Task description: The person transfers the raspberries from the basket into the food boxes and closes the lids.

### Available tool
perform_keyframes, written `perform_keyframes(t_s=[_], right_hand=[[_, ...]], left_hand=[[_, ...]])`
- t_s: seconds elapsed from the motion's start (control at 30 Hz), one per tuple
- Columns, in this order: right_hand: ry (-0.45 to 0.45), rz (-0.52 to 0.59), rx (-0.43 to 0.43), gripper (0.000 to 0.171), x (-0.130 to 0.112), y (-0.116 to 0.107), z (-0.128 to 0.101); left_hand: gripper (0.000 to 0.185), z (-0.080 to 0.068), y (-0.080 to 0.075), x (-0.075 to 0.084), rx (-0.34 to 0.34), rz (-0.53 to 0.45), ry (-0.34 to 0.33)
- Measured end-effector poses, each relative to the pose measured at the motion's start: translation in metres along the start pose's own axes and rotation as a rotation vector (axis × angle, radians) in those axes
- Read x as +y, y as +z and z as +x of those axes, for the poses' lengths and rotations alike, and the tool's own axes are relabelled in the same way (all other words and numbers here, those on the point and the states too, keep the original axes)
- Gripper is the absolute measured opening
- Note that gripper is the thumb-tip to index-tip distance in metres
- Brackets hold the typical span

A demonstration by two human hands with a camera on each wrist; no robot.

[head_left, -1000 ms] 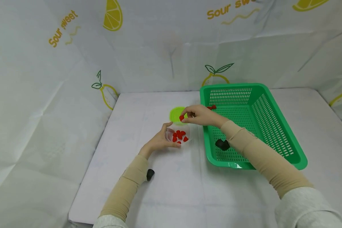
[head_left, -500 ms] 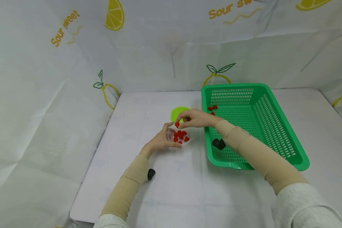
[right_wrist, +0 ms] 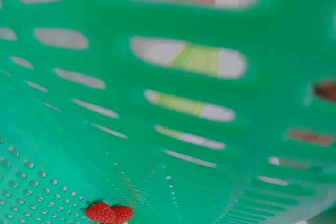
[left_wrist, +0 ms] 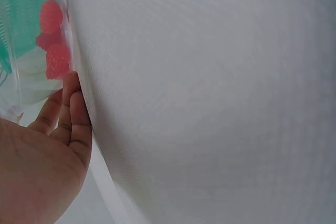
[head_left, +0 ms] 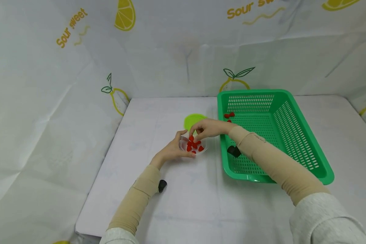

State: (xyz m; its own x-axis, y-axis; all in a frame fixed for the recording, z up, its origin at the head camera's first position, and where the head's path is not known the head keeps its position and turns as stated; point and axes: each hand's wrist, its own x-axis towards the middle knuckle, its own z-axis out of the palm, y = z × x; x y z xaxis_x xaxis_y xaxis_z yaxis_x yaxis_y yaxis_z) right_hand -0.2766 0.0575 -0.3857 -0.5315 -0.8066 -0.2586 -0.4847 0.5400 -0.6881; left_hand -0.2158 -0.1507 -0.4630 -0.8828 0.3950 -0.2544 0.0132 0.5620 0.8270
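Observation:
My left hand [head_left: 171,149] grips a small clear plastic container [head_left: 205,147] from its left side, thumb near and fingers at the far side. Several red raspberries [left_wrist: 58,61] show through its wall in the left wrist view. My right hand [head_left: 211,128] reaches over the container from the right and pinches a raspberry [head_left: 191,138] low over the others inside. The right wrist view looks through the basket's slots and shows little of that hand.
A green slotted basket [head_left: 309,139] stands right of the container, beneath my right forearm. A few raspberries [head_left: 226,116] lie in its far left corner. Just behind the container is a yellow-green round lid [head_left: 192,119]. A white patterned sheet [head_left: 170,61] rises behind the table.
My right hand has moved left and down from above the lid, bringing its raspberry into the container. The left hand has kept its grip on the container.

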Motion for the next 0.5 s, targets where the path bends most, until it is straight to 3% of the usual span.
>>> perform_keyframes(t_s=[0.3, 0.5], right_hand=[[0.05, -0.104, -0.131, 0.02, -0.0013, 0.0001, 0.0055], [0.108, -0.167, -0.162, 0.018, 0.0006, 0.0025, 0.0098]], left_hand=[[0.107, -0.0006, -0.0004, 0.0016, 0.004, -0.001, 0.001], [0.107, 0.0002, -0.0005, 0.0009, 0.003, -0.001, 0.001]])
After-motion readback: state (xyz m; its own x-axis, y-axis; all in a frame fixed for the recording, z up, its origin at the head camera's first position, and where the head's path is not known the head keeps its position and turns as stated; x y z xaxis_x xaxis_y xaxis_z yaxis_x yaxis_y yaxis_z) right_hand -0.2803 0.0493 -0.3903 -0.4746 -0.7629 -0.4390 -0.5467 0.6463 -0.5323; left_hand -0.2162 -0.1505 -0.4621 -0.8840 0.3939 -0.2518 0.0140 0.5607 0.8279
